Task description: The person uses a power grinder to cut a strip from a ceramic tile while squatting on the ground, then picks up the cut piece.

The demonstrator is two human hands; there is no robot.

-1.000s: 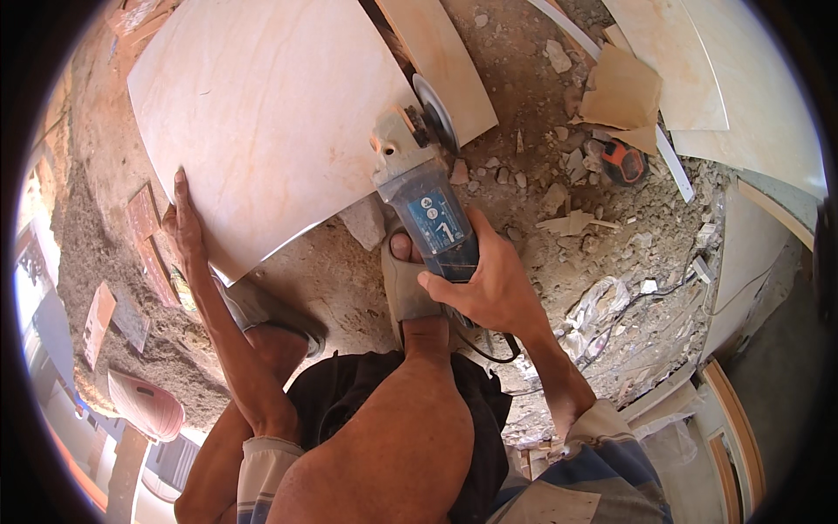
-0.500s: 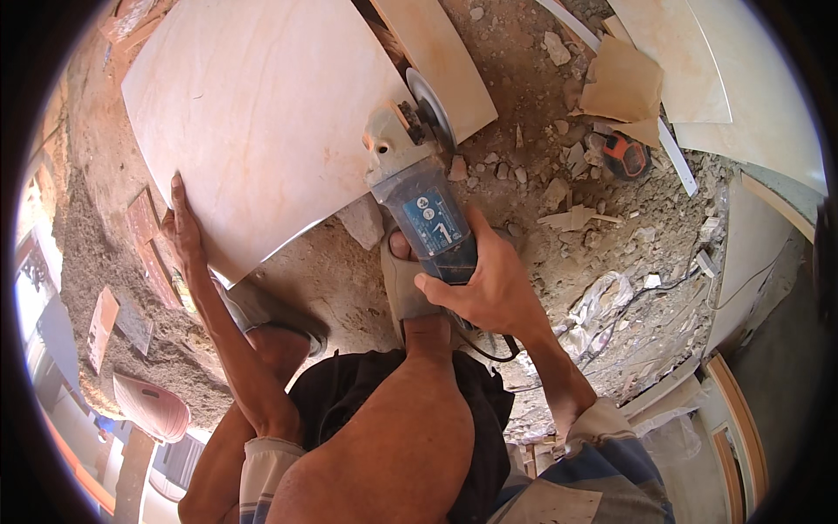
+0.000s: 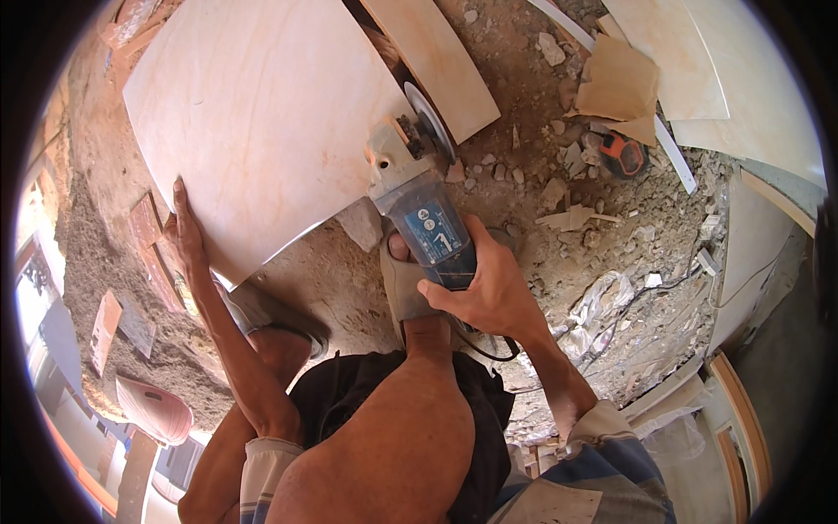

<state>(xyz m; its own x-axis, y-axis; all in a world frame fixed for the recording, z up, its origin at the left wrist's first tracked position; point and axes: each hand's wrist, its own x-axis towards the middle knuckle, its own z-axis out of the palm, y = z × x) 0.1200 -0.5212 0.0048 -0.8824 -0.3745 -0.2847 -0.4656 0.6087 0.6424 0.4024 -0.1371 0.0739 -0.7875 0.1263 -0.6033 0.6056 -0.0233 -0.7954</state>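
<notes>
A large cream tile [image 3: 262, 113] with faint marbled veins lies in front of me, its near corner close to my left foot. My left hand [image 3: 185, 234] grips its left edge, one finger stretched along the top. In my right hand [image 3: 491, 293] is a blue-grey angle grinder [image 3: 428, 218], held round its rear body. The grinder's thin disc [image 3: 428, 118] stands on edge at the tile's right side. Beyond the disc lies a narrow tile strip [image 3: 436, 70], with a dark gap between it and the big tile. A stone [image 3: 360, 225] sits beneath the near edge.
Rubble and dirt cover the ground at right, with an orange-and-black tape measure [image 3: 623, 155] and a torn cardboard piece [image 3: 618, 79]. More large tiles [image 3: 751, 96] lean at far right. A cable [image 3: 628, 319] crosses the debris. My sandalled foot [image 3: 406, 284] is just under the grinder.
The grinder and my right hand have shifted very slightly toward me along the tile's right side. My left hand keeps its hold on the tile edge.
</notes>
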